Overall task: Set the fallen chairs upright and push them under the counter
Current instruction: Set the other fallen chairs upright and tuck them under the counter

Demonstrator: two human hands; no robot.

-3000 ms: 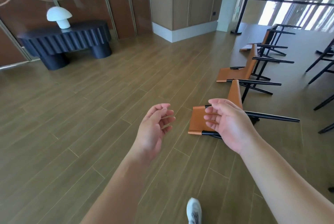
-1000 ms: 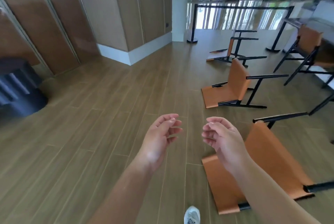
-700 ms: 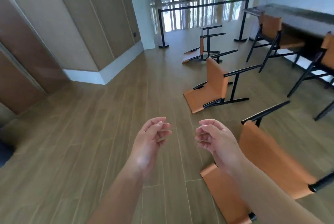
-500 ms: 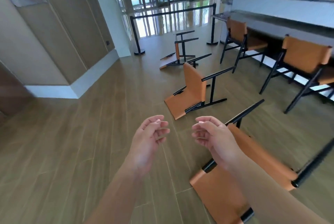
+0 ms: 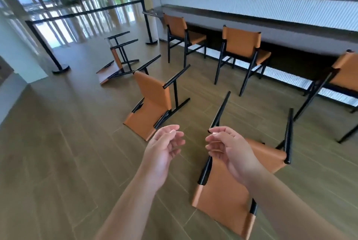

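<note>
here left hand (image 5: 164, 150) loosely curled, empty; right hand (image 5: 228, 148) same, above fallen chair (image 5: 228, 197)

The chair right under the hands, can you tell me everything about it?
The nearest chair has an orange, leather-looking seat and back on a thin black frame. It lies tipped over on the wooden floor, its backrest flat on the boards, black legs sticking up. Neither hand touches it; the right hand partly hides it.
</note>
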